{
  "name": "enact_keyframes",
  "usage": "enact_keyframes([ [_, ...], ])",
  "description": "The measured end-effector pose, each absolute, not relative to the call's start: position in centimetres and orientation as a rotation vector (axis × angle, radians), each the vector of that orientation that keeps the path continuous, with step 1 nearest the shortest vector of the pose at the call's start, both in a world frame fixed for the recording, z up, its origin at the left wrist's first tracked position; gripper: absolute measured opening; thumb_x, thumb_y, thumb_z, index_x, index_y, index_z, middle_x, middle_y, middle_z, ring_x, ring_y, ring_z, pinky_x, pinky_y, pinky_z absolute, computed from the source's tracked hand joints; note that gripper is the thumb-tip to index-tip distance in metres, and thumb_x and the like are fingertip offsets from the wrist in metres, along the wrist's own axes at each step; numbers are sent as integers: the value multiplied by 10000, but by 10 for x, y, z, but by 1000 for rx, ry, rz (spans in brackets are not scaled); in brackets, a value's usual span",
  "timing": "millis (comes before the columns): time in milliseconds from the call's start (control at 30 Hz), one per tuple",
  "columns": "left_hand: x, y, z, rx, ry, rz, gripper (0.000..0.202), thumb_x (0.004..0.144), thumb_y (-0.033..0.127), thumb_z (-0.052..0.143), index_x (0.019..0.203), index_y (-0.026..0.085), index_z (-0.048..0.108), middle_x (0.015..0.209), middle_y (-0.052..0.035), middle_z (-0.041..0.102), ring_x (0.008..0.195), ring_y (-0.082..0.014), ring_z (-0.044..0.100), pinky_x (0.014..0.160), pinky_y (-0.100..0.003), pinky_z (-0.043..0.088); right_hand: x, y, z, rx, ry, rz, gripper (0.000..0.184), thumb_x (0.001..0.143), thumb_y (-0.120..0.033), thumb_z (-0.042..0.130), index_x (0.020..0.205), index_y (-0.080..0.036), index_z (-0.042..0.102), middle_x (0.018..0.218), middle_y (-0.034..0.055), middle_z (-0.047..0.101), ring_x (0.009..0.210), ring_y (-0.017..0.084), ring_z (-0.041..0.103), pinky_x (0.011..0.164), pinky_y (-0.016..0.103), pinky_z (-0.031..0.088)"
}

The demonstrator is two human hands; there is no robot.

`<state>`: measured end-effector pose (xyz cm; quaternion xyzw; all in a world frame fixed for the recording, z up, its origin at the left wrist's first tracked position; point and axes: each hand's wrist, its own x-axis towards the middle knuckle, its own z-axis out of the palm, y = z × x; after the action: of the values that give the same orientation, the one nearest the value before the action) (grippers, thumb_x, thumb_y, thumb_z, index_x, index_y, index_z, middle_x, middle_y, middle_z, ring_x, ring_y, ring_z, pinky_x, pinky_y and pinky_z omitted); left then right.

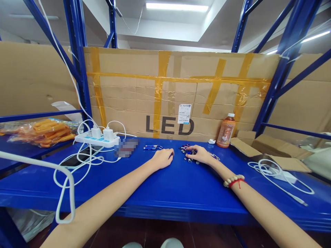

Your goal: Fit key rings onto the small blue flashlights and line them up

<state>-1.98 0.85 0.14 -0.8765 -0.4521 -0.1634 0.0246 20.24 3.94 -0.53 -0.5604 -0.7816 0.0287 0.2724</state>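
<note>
Left hand lies curled and empty, while the right hand covers the metal pieces — its grip I cannot tell. Blue pens lie crosswise just beyond the left hand, toward the shelf's back edge.

Pixelated patch on the desk unreadable, small metal parts under the right hand too tiny to identify, label print illegible, orange packet cut by left edge

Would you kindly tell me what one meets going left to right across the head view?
Orange packets → white power strip → blue pen-like sticks → left hand → right hand → orange drink bottle → open cardboard box.
</note>
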Motion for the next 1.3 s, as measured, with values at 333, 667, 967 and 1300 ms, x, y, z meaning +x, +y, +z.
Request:
enact_keyframes([
  [333,-14,0,5,-2705,-1565,-911,340,876,409,271,1076,226,476,880,-22,618,846,-186,580,725,-302,430,183,22,10,-965,-2117,-95,523,620,-252,647,1130,-205,540,1119,79,491,1057,211,493,931,348,392],
  [667,-10,22,-11,-2807,-1498,-1373,196,808,345,460,887,185,543,817,-5,611,690,-145,548,641,-255,420,154,2,15,-798,-2298,-180,627,692,-286,636,1267,-258,389,1229,88,439,1142,230,426,912,400,379],
  [967,-14,18,-3,-2780,-1394,-1560,116,778,108,459,800,174,552,779,7,589,677,-108,534,695,-239,437,181,16,11,-1105,-2344,-137,563,652,-429,663,1154,-215,523,1123,81,558,1018,227,530,875,392,380],
  [1300,-15,24,-10,-2874,-1277,-1360,245,726,67,495,815,208,674,851,-15,573,756,-120,533,729,-246,432,182,22,7,-1203,-2422,13,133,768,-274,569,809,-221,684,842,4,690,795,148,620,752,253,445],
])
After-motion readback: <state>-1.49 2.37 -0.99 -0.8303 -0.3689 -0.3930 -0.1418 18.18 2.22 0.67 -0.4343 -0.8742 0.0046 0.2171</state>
